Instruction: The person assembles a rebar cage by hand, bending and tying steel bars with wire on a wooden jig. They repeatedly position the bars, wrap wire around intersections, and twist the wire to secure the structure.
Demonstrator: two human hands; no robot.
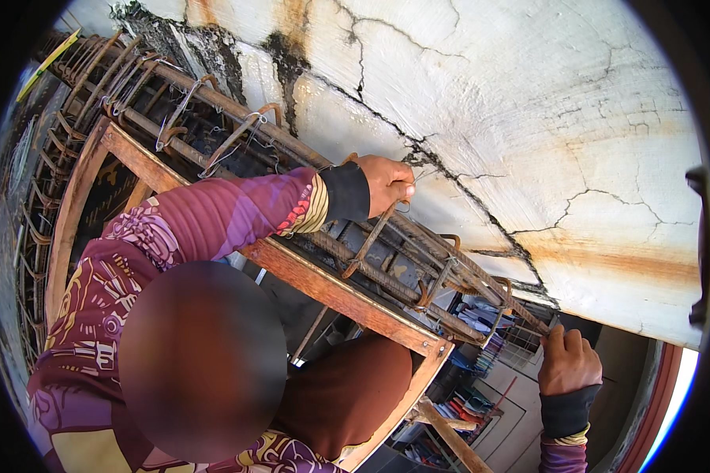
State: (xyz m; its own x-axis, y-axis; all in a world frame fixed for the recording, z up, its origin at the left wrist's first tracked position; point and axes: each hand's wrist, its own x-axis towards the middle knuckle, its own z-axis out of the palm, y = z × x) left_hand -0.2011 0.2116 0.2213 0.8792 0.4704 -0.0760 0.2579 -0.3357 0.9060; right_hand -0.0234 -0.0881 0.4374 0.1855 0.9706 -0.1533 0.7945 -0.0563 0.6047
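cracked white plaster (528, 102), streaked with rust stains and dark patches, fills the upper right of the view, its lower edge running down to the right. against it lies a long rebar cage (308, 213), rusty lengthwise bars bound by bent stirrups and thin tie wire, running from the upper left down to the lower right. the cage rests on a wooden frame (339, 296) of reddish-brown planks that serves as the worktop, with one slanted leg (450, 433) dropping away at the bottom. below the frame's far end, stacked folded cloth on shelves (473, 315) shows, blurred and small.

the person's purple patterned sleeve (205, 221) crosses the middle of the view, ending in a black cuff. the left hand (386, 183) sits on top of the cage near its middle, fingers (402, 189) closed around the top of a stirrup (371, 236) where it meets an upper bar. the right hand (566, 363) is at the cage's lower right end, well apart from the left, fingers (556, 335) curled shut around the tip of a bar (521, 315) that sticks out there; it also wears a black cuff over a patterned sleeve.
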